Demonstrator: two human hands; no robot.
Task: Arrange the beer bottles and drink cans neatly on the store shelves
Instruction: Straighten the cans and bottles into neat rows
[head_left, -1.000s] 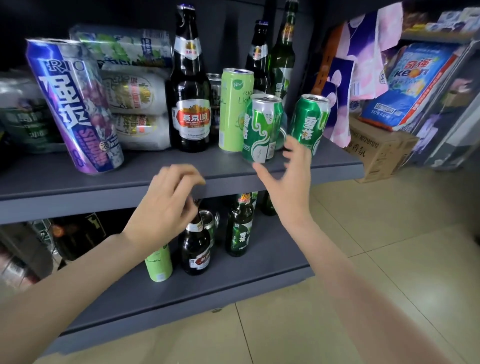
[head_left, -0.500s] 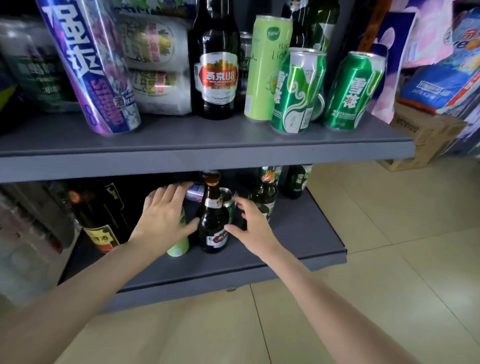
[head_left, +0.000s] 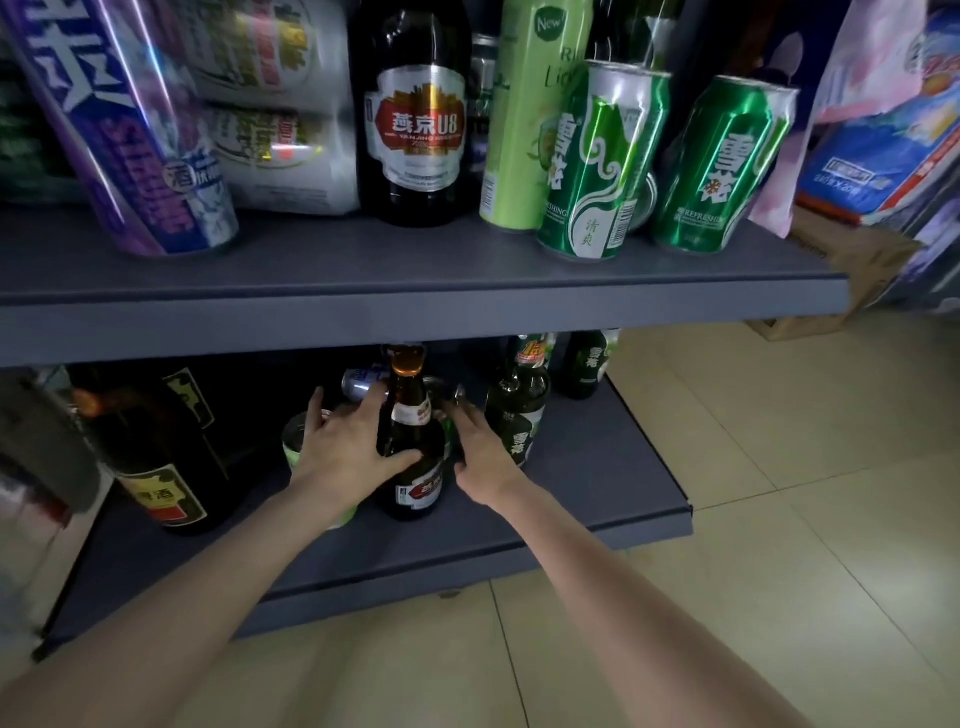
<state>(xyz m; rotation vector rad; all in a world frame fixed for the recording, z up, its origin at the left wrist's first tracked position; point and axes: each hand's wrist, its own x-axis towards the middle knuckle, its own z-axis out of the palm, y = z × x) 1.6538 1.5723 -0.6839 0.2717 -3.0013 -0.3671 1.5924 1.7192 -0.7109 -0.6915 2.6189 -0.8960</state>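
Mid-task: left hand (head_left: 347, 451) fingers grasping brown glass beer bottle (head_left: 411, 441) on lower grey shelf (head_left: 597, 499); right hand (head_left: 480, 448) at its 3 o'clock, fingers released. Green cans (head_left: 597, 161) at 12 o'clock unaligned.

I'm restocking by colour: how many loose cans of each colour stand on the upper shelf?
Purple can: 1
Light green can: 1
Dark green cans: 2
Dark can, mostly hidden behind: 1
Total: 5

Both bare forearms stretched forward, converging far into scene. Left hand (head_left: 345, 447) palm down, fingers spread, thumb hooked rightward. Right hand (head_left: 480, 449) palm down, fingers extended, relaxed, just right of left.
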